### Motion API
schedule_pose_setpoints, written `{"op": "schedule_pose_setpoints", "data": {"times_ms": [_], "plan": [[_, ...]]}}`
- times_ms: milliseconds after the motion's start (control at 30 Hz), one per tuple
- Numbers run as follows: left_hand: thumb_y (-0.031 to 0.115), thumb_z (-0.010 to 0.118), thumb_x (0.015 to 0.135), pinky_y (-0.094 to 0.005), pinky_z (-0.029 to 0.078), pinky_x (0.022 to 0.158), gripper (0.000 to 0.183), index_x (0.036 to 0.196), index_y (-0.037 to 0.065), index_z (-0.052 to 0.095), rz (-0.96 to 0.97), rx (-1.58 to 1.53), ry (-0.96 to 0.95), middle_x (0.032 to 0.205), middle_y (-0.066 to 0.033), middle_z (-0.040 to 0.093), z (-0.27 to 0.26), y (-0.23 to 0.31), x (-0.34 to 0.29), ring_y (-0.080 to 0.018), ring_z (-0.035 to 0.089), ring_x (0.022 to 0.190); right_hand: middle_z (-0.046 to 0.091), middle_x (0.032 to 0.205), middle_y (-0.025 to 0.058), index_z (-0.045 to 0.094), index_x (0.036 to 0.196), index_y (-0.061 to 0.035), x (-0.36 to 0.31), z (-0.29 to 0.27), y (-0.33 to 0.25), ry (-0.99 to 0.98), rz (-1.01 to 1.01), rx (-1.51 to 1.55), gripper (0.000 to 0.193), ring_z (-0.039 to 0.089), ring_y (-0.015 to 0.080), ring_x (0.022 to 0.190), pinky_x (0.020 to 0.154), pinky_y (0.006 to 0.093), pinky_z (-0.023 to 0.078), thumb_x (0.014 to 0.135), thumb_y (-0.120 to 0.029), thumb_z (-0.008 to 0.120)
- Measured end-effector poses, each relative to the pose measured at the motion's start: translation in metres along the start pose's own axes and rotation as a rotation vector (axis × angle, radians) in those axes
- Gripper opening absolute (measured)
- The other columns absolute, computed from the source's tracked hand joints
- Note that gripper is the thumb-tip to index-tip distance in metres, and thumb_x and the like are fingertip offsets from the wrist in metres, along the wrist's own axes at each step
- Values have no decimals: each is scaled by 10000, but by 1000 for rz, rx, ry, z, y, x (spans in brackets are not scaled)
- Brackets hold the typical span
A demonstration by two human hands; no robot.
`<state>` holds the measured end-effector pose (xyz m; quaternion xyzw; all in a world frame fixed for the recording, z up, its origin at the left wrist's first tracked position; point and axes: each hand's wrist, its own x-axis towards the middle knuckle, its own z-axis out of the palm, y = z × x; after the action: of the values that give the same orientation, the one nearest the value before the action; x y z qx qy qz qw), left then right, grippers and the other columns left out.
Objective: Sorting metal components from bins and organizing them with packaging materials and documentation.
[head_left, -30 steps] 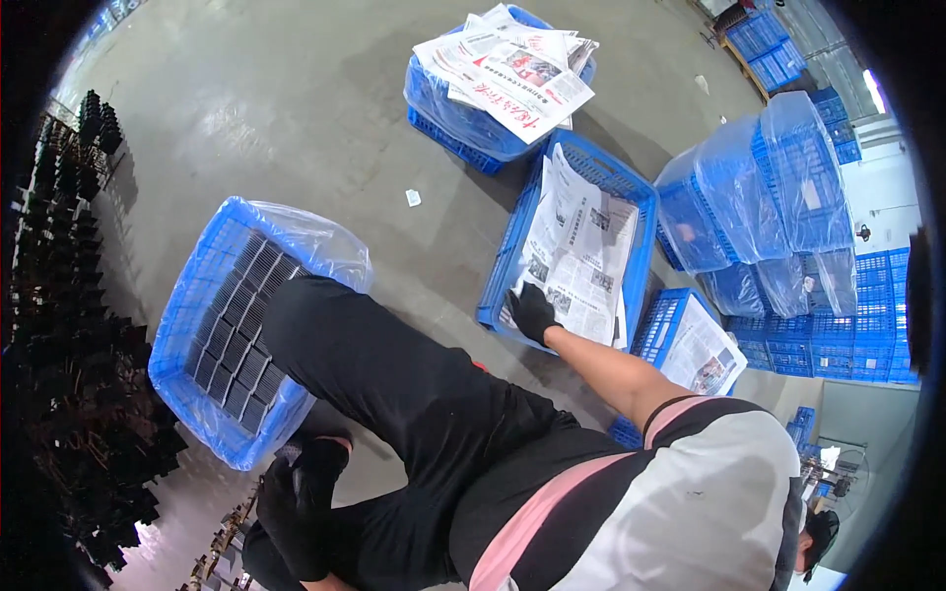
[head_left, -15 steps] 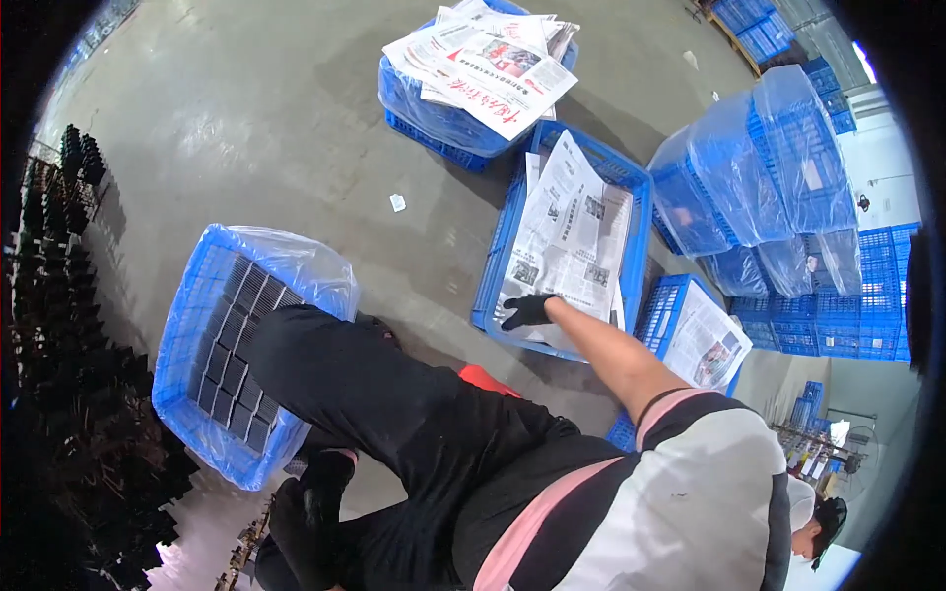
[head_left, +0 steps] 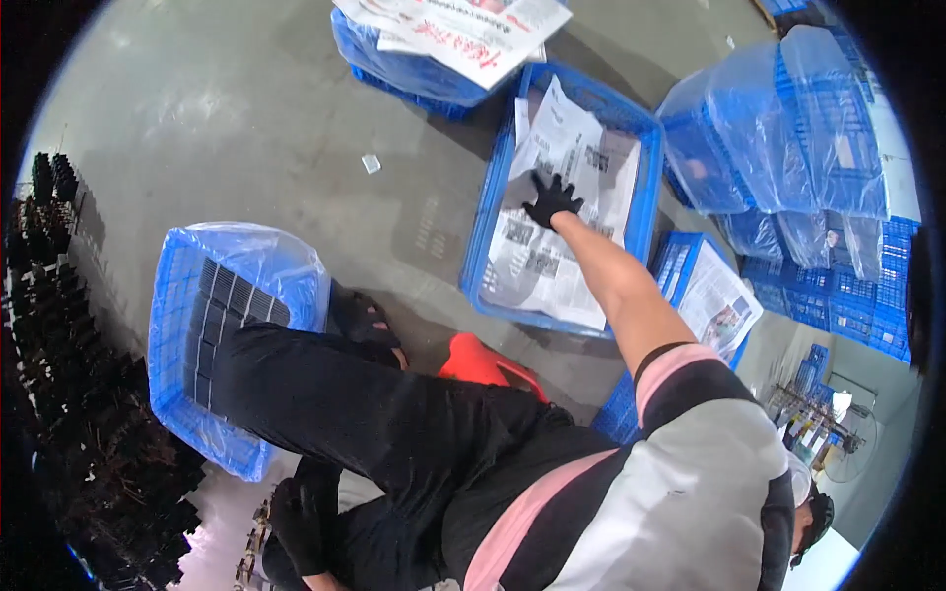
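My right hand point(head_left: 553, 201), in a black glove, lies with spread fingers on a newspaper sheet point(head_left: 591, 212). The sheet lines a blue plastic crate point(head_left: 477, 258) and is slightly creased. At the lower left, my left hand point(head_left: 298, 527), also in a black glove, hangs beside my black-trousered leg; its fingers blend into the dark cloth. Nearby to the left stands another blue crate point(head_left: 169, 325) with a clear plastic liner, holding rows of dark grey flat pieces point(head_left: 225, 300). My knee hides part of those pieces.
Newspapers point(head_left: 473, 30) are piled on a plastic-covered blue crate point(head_left: 379, 59). A smaller crate with newspaper point(head_left: 717, 300) stands right of the lined crate. Wrapped crates point(head_left: 769, 128) are stacked at right. Dark parts point(head_left: 89, 424) crowd the left; a red stool point(head_left: 473, 357) is below me.
My right hand has moved from the lined crate's near edge to farther in over the newspaper, fingers now spread. The view has shifted, and more of the red stool shows.
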<state>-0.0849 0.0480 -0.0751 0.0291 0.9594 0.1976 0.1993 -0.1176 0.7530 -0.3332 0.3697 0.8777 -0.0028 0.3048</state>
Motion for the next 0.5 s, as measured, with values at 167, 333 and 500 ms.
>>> {"op": "schedule_pose_setpoints", "data": {"times_ms": [167, 333, 500], "plan": [[169, 633, 927, -402, 494, 905, 302, 1096, -81, 634, 12, 102, -89, 1085, -225, 669, -16, 44, 22, -358, 634, 1017, 187, 1550, 289, 107, 1565, -230, -47, 25, 63, 56, 160, 199, 936, 303, 502, 1364, 1027, 712, 262, 842, -643, 535], [167, 620, 937, -411, 479, 954, 325, 1166, -63, 611, -66, -280, 62, 1130, -196, 654, -18, 37, 30, -314, 621, 1065, 296, 1458, 349, 110, 1562, -156, -118, 64, 100, 0, 283, -48, 962, 334, 520, 1329, 1045, 715, 217, 840, -607, 558], [164, 625, 942, -407, 469, 985, 348, 1227, -32, 590, -264, -996, 14, 1223, -167, 621, -20, 22, 56, -298, 583, 1144, 326, 1423, 378, 101, 1565, -170, -112, 85, 115, -117, 275, 21, 956, 404, 533, 1271, 1042, 704, 248, 832, -515, 608]]}}
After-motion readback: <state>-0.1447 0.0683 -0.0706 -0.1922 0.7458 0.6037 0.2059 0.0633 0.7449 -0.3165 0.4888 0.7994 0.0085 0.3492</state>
